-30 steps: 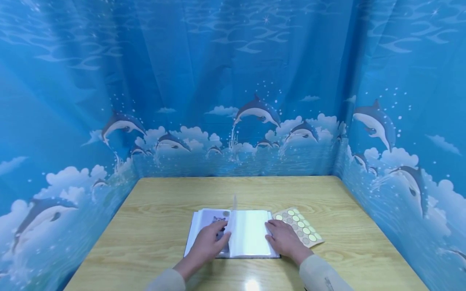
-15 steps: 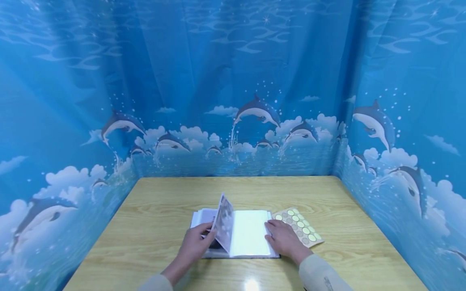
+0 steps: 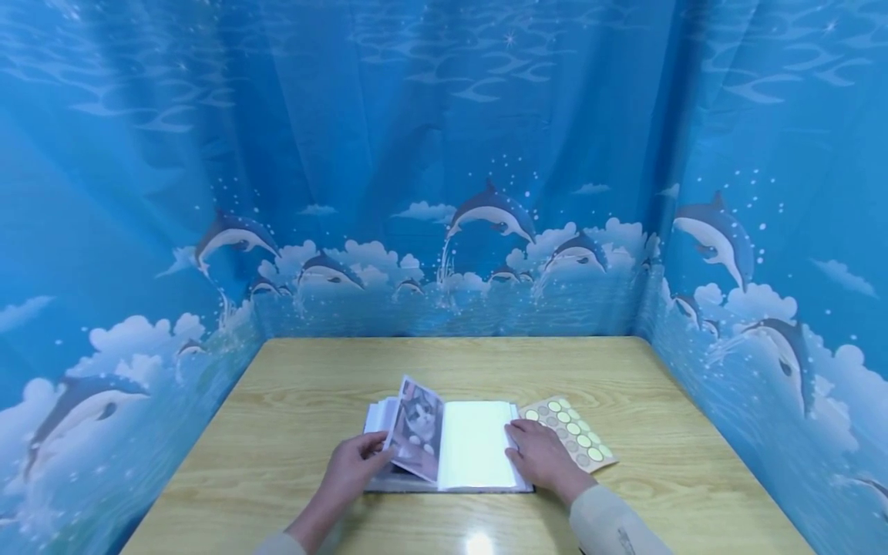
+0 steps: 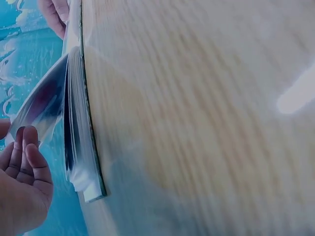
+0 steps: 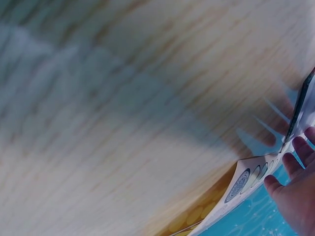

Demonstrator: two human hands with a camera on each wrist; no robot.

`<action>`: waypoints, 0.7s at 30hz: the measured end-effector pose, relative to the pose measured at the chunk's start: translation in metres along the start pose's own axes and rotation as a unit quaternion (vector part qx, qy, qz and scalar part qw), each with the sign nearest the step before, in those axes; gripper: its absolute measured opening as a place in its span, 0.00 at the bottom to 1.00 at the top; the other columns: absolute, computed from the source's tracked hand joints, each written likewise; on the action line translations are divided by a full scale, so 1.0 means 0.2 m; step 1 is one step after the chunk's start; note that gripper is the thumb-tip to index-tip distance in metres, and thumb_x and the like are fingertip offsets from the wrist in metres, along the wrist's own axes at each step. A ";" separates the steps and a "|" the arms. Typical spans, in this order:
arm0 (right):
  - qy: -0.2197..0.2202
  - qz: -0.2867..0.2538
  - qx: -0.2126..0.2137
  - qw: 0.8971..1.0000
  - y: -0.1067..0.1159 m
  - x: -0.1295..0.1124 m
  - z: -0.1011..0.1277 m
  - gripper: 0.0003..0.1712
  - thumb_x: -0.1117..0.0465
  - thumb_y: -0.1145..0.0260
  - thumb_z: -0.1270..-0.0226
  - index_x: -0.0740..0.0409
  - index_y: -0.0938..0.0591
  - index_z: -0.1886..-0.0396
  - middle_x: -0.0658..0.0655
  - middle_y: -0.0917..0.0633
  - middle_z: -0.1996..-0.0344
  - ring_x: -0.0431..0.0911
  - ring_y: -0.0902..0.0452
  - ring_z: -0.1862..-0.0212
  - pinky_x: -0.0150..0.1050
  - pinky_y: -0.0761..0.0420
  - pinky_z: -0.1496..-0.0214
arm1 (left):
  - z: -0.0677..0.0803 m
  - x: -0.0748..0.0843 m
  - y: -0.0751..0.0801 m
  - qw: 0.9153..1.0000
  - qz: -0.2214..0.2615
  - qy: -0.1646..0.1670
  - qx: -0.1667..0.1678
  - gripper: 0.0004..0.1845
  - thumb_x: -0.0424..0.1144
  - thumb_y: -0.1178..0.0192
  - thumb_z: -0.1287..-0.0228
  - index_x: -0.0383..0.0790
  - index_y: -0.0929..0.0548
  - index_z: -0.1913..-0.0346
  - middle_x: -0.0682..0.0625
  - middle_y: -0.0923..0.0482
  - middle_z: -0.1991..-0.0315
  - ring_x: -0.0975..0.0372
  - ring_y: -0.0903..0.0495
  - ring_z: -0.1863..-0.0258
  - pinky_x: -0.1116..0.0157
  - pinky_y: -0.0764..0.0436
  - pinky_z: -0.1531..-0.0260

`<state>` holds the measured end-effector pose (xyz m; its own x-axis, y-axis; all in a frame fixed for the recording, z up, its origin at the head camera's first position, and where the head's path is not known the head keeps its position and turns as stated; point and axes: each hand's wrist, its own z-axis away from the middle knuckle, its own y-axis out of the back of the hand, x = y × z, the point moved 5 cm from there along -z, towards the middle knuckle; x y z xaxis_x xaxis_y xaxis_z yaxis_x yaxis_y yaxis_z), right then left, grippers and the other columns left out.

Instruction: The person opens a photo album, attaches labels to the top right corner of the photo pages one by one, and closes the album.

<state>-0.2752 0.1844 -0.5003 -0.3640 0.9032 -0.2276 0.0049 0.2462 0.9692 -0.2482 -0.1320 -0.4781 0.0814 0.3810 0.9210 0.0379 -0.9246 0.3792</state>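
A photo album [image 3: 475, 445] lies spread on the table, its right side a bare white page. My left hand [image 3: 351, 467] pinches the outer edge of a lifted page with a cat photo [image 3: 419, 425]; it leans leftward over the pages beneath. From the left wrist view, the bent page rises above the album's stacked leaves [image 4: 78, 118], thumb and fingers of the left hand [image 4: 27, 189] at its edge. My right hand [image 3: 544, 456] rests at the album's right edge with fingers extended, partly covering a sheet of round stickers [image 3: 577, 432].
The wooden table [image 3: 319, 378] extends around the album. A blue curtain [image 3: 388, 154] printed with dolphins stands behind it and along both sides. In the right wrist view, the sticker sheet [image 5: 241, 184] is raised off the table at its edge.
The left hand has moved leftward, swinging the page from nearly upright to leaning left, so its cat photo now shows. The right hand has stayed in place.
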 end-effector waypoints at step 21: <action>-0.002 -0.009 0.001 1.000 -0.02 0.01 0.00 0.29 0.54 0.40 0.28 0.68 0.26 0.35 0.67 0.26 0.36 0.62 0.34 0.33 0.60 0.35 0.31 | 0.04 -0.13 0.04 0.997 -0.012 0.082 -0.006 0.21 0.27 0.32 0.45 0.20 0.20 0.49 0.49 0.18 0.72 0.61 0.19 0.75 0.66 0.17 0.72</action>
<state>-0.2759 0.1862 -0.5039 -0.3598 0.9001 -0.2456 0.0009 0.2636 0.9646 -0.2420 -0.1496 -0.4987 -0.0841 0.3972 0.9139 0.0262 -0.9159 0.4005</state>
